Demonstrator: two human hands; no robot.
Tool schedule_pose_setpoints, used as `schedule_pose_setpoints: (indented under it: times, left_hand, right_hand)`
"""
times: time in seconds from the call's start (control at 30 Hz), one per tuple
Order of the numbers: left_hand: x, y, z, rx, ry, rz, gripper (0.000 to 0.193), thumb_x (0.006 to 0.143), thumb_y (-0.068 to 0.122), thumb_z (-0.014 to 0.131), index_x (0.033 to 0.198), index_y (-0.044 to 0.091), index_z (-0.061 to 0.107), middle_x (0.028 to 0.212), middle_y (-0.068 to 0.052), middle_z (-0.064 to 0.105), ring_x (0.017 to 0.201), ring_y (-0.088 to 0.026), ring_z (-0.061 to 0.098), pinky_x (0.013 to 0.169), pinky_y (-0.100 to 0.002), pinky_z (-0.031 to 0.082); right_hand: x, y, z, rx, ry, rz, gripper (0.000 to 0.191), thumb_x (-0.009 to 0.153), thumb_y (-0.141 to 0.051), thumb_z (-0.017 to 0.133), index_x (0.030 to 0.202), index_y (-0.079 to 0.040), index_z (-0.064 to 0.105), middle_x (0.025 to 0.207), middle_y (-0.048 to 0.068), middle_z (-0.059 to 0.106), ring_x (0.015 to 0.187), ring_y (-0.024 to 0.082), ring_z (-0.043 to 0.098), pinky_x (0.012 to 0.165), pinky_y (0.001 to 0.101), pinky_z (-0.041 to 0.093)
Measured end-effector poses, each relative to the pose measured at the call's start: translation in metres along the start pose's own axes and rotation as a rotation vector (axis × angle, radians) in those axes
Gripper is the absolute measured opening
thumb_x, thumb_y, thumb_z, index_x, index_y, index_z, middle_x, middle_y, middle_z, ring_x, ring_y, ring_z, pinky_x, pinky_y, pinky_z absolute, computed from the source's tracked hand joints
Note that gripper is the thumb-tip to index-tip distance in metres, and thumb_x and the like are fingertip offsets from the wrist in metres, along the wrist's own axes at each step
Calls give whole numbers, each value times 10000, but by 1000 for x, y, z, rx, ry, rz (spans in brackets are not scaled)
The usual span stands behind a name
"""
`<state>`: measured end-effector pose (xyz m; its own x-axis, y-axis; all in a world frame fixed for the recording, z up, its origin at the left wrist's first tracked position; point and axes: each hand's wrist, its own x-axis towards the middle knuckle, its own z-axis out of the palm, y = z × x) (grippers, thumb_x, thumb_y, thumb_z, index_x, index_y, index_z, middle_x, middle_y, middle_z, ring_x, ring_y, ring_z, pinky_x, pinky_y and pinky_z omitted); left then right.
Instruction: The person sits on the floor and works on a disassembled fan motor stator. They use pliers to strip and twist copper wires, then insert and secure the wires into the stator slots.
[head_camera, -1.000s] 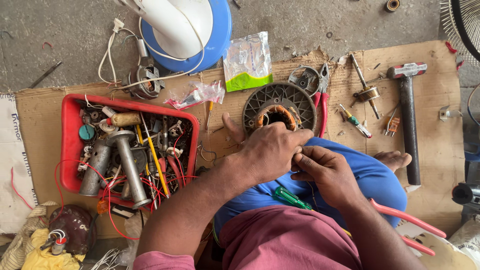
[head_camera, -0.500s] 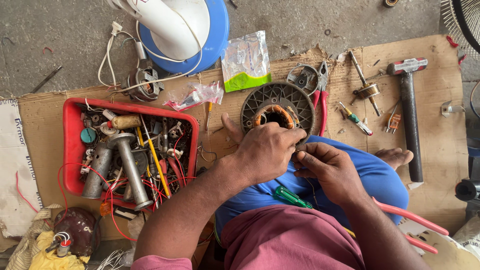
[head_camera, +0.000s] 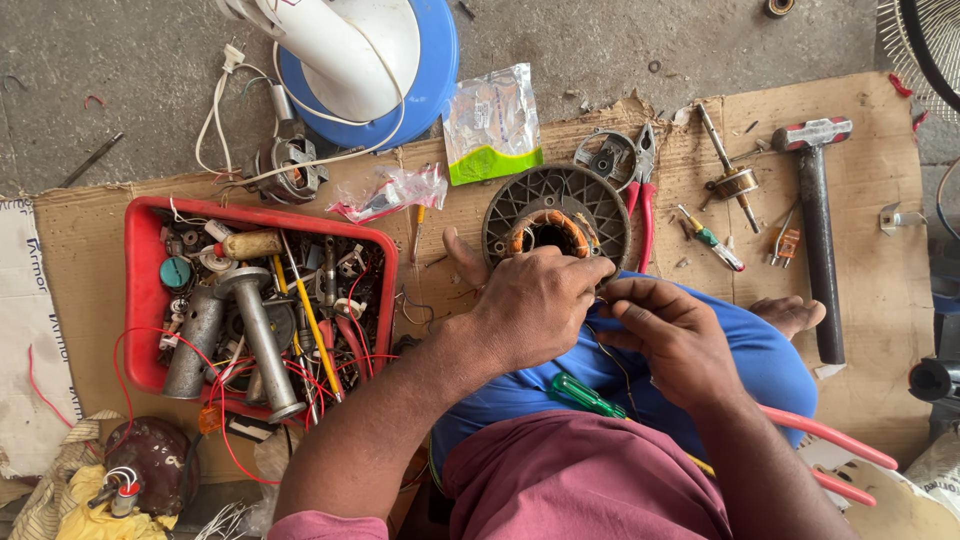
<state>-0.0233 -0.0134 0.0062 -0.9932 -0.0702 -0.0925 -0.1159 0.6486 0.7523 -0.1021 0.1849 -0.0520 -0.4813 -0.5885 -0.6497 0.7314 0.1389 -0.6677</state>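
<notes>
Two bare hands meet over a round grey fan-motor stator with copper windings (head_camera: 556, 222), which rests on the person's blue-clad knee at the near edge of a sheet of brown cardboard (head_camera: 870, 360). The left hand (head_camera: 535, 305) lies on the stator's near rim, fingers curled over it; the right hand (head_camera: 672, 335), touching the left, pinches a thin dark wire (head_camera: 612, 352) between thumb and fingertips. A green-handled screwdriver (head_camera: 585, 396) lies on the lap just below the hands. Red-handled pliers (head_camera: 642, 195) sit immediately right of the stator, with a small green-and-white screwdriver (head_camera: 712, 239) and a black-handled steel hammer (head_camera: 818, 225) further right. Beyond the stator lies a clear plastic bag with a green strip (head_camera: 493, 125). Well to the left, a red plastic tray (head_camera: 142, 300) holds metal shafts, wires and small parts. At the far edge stands a white fan body on a blue round base (head_camera: 435, 70).
</notes>
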Motion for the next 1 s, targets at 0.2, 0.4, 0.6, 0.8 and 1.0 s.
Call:
schedule_pose_setpoints:
  times: [0.2, 0.4, 0.6, 0.8, 1.0]
  left_hand:
    - [1, 0, -1, -8, -2, -3, 277, 927, 111, 607, 1194, 59, 658, 944, -152, 739, 878, -355, 696, 784, -522, 543]
    - [1, 1, -1, -64, 19, -9, 243, 922, 133, 616, 1150, 89, 687, 945, -136, 749, 882, -336, 718, 789, -497, 562]
    - [1, 3, 1, -40, 22, -29, 247, 904, 129, 625, 1137, 108, 705, 917, -122, 756, 848, -330, 720, 752, -501, 563]
    - [2, 2, 2, -43, 52, -10, 244, 898, 137, 649, 1133, 111, 710, 892, -141, 741, 840, -331, 722, 763, -501, 571]
    - [3, 2, -1, 4, -35, -80, 220, 890, 180, 696, 1101, 133, 739, 834, -181, 720, 802, -354, 719, 715, -505, 567]
  right_hand:
    - [2, 0, -2, 87, -44, 76, 267, 991, -126, 590, 1200, 17, 676, 1162, 98, 715, 1018, 195, 694, 881, 411, 596]
    - [1, 1, 3, -68, -103, 47, 253, 976, -148, 635, 1158, 19, 693, 1097, 53, 707, 1018, 148, 687, 918, 378, 596]
    - [-1, -5, 7, -168, -108, 5, 239, 970, -156, 644, 1138, 4, 704, 1065, 41, 715, 1002, 130, 690, 929, 348, 599]
    - [-2, -8, 7, -235, -61, 25, 259, 943, -169, 675, 1136, -6, 730, 1055, 29, 737, 972, 116, 688, 884, 313, 585]
    - [0, -9, 6, -234, -40, 45, 254, 929, -151, 686, 1127, -2, 741, 1058, 29, 747, 962, 123, 693, 873, 315, 579]
